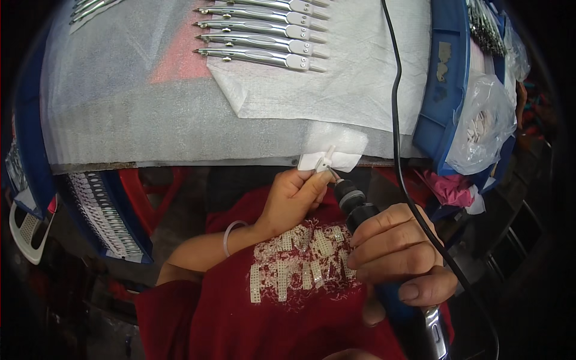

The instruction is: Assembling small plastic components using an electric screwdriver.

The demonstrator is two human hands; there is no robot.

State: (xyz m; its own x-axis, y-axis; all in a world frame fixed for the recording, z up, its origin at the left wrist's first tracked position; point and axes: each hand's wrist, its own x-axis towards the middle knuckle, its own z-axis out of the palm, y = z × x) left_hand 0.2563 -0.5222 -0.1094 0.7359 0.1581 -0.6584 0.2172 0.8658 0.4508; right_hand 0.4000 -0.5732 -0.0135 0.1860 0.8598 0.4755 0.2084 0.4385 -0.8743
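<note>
My left hand [290, 197] pinches a drawing compass by its hinge end, so only the pale head [324, 162] with its little handle shows; fingers hide the legs. It is held at the table's near edge, over a folded white cloth pad [351, 141]. Wrapped round a corded electric screwdriver [361, 211] with a black nose and blue body is my right hand [401, 243]. The tool slants up to the left, and its bit reaches the compass head beside my left fingertips; whether they touch I cannot tell.
Several silver compasses [258, 56] lie in a row on white cloth [360, 90] at the far side. A black cord [395, 96] crosses the right of the table. Blue bins [443, 90] stand right, one with a clear plastic bag [485, 129]. Another blue tray [133, 231] holds metal parts, lower left.
</note>
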